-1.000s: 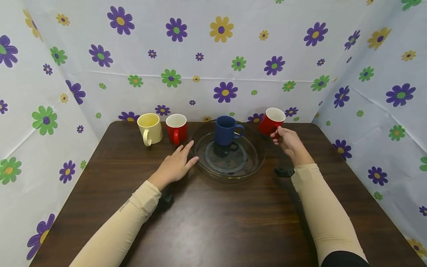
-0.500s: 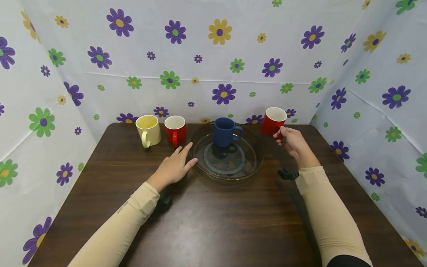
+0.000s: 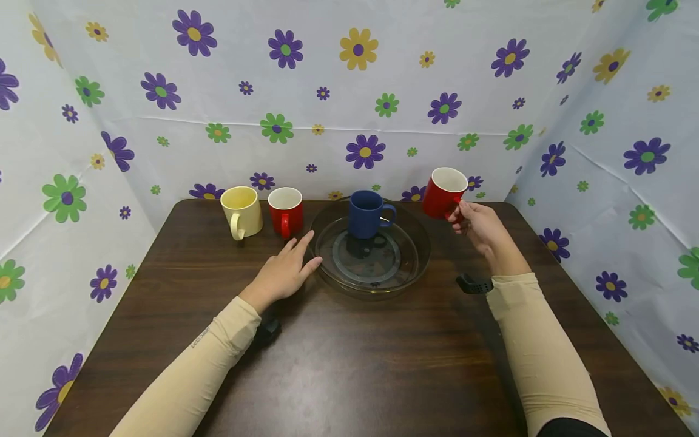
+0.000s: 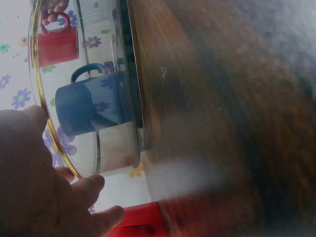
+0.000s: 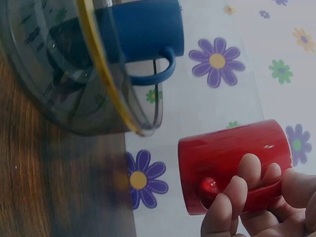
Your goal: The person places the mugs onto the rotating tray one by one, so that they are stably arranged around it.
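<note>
By its handle, my right hand [image 3: 480,229] grips a red mug [image 3: 441,197] with a white inside; the right wrist view shows the fingers curled round that handle and the mug [image 5: 232,163] off the table. To its left stands a clear glass bowl [image 3: 377,290] with a thin gold rim, and in it a blue mug [image 3: 364,215] sits upright toward the back. With fingers spread, my left hand [image 3: 284,270] rests at the bowl's left side; in the left wrist view its fingertips touch the rim. Nothing is gripped by it.
A second red mug [image 3: 286,212] and a yellow mug [image 3: 243,212] stand upright left of the bowl, near the dark wooden table's [image 3: 371,364] back edge. A flower-patterned cloth [image 3: 327,79] hangs behind and at both sides. Black straps sit at both wrists.
The right hand has raised the red mug a little, and the mug now stands slightly higher beside the bowl. The left hand keeps its place at the bowl.
</note>
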A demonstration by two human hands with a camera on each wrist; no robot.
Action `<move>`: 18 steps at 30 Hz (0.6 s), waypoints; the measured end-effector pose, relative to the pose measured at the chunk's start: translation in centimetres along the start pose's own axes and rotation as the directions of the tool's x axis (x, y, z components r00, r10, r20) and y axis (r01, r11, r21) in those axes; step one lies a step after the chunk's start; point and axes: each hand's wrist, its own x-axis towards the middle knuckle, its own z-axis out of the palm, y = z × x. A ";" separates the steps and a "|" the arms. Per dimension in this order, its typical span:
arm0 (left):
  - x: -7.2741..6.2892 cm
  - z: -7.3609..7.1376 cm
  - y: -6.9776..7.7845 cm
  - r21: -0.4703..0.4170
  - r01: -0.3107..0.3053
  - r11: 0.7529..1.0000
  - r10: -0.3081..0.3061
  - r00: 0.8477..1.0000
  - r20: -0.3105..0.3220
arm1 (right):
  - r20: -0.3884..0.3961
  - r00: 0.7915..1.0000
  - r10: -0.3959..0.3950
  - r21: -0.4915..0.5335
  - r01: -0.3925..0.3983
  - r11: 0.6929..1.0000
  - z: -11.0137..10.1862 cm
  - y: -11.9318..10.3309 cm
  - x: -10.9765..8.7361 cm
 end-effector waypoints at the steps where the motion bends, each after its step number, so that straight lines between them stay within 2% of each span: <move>1: 0.0 0.0 0.0 0.000 -0.002 1.000 0.002 1.000 -0.001 | 0.006 1.000 -0.005 0.001 0.005 1.000 0.1 -0.1 -0.1; 10: 0.2 0.5 -0.1 0.007 -0.002 1.000 0.002 1.000 0.014 | 0.014 0.999 0.034 -0.009 -0.034 0.999 0.9 -0.4 -1.1; 18: 0.1 0.4 -0.2 -0.003 0.001 1.000 -0.001 1.000 0.007 | 0.051 0.999 0.001 0.012 -0.002 1.000 1.9 -0.7 -2.1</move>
